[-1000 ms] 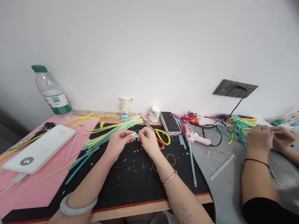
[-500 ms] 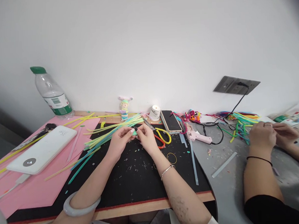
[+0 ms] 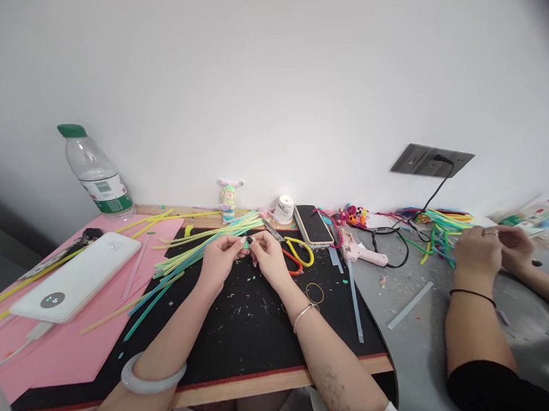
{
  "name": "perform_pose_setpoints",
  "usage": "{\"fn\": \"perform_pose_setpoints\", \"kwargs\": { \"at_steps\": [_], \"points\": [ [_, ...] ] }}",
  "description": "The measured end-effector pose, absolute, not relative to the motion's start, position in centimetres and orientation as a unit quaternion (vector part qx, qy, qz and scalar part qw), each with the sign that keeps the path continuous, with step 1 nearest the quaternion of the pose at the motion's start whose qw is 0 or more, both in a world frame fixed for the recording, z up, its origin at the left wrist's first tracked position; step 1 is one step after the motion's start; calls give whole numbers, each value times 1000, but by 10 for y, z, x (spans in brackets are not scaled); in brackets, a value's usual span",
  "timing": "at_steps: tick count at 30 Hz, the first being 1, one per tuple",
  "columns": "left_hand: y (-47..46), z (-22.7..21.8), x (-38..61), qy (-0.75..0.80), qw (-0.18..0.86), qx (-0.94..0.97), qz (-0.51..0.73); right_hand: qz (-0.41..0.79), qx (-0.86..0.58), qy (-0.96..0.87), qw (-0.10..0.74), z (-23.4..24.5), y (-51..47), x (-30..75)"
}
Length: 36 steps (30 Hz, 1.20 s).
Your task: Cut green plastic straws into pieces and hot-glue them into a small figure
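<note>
My left hand (image 3: 222, 258) and my right hand (image 3: 267, 252) meet over the black mat (image 3: 245, 337), fingers pinched together. Between the fingertips shows a small green piece (image 3: 246, 245), mostly covered, which looks like fuzzy craft stem. A dark spot beside it may be a painted thumbnail. Just left of my hands lies a bundle of yellow, green and blue pipe cleaners (image 3: 178, 261). Scissors with yellow and orange handles (image 3: 300, 253) rest close to the right of my right hand. A small pastel doll figure (image 3: 228, 202) stands behind my hands.
At left are a white power bank (image 3: 77, 276) on pink sheets (image 3: 74, 360) and a bottle (image 3: 98, 173). A paper cup (image 3: 284, 210), phone (image 3: 313, 225) and pink glue gun (image 3: 365, 253) with a cord sit right of centre. A co-worker's hands (image 3: 489, 251) are at right.
My hands stay pinched together in nearly the same place, with slight finger movement around the green piece. The whole view has shifted very slightly.
</note>
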<state>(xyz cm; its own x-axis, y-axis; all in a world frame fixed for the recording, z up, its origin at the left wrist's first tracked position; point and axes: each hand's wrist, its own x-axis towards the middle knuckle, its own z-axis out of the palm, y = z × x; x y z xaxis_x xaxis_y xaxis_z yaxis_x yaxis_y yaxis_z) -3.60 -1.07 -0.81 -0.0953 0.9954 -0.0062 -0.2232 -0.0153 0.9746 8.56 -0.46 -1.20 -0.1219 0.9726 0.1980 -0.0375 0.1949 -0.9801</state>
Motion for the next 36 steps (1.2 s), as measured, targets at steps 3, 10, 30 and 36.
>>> {"fn": "perform_pose_setpoints", "kwargs": {
  "at_steps": [3, 10, 30, 36],
  "points": [
    [-11, -7, -35, 441, 558, 415, 567, 478, -419, -566, 525, -11, -4, 87],
    [-14, -5, -32, 424, 590, 404, 557, 436, -447, -570, 535, -14, -1, 88],
    [-18, -5, -34, 477, 538, 456, 525, 465, -432, -574, 517, -15, -5, 82],
    [-19, -7, -31, 439, 627, 391, 511, 438, -432, -592, 520, -11, -7, 84]
  ]
}}
